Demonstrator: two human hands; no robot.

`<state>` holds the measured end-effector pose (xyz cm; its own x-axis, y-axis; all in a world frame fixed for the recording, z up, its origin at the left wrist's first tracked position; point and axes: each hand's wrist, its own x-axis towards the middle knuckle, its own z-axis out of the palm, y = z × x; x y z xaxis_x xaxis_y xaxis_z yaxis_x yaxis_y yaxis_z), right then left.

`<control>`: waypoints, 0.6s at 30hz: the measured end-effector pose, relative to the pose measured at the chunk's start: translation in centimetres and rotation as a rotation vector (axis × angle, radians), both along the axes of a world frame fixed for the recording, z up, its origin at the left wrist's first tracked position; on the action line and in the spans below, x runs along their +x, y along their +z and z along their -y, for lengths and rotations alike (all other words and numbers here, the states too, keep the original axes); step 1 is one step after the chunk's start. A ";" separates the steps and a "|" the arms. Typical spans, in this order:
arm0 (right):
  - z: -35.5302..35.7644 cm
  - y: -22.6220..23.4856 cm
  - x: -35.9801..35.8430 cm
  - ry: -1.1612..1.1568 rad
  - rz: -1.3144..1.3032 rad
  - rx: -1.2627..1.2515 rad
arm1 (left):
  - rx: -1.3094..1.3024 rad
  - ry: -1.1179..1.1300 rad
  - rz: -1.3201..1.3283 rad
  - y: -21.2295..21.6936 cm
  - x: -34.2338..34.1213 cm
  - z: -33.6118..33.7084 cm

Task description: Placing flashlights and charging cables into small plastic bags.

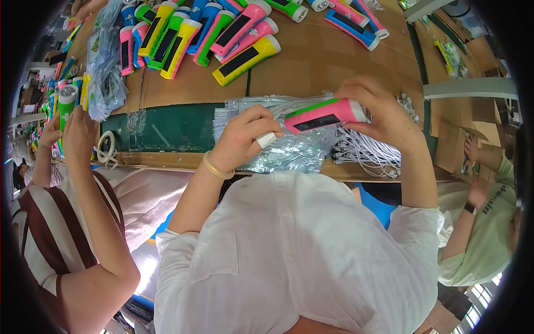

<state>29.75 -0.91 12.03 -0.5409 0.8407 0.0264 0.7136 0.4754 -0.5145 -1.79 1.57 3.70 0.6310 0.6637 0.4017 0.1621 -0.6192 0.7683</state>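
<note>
Right hand (pixel 382 116): grip clasping pink-green torch (pixel 321 115) by its head. Left hand (pixel 245 133): grip pinching white piece (pixel 266 139) near torch's other end. Clear bags (pixel 289 160) below.

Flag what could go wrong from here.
The pink-and-green plastic flashlight, held near one end by the right hand, might slip onto the glossy clear plastic bags below. The loose pile of thin white cables, close to the table's brown front edge, could tangle or slide off.
</note>
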 end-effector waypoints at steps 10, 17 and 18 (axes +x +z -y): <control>0.0 -6.6 -6.8 -0.260 -0.537 -0.194 | -0.041 0.056 0.058 -0.8 0.5 0.0; -0.5 -1.0 -4.9 -0.012 0.067 -0.329 | -0.060 0.087 0.132 0.1 -0.4 0.3; -0.8 0.0 -5.4 0.032 0.126 -0.369 | -0.058 0.021 0.136 0.3 -0.4 0.5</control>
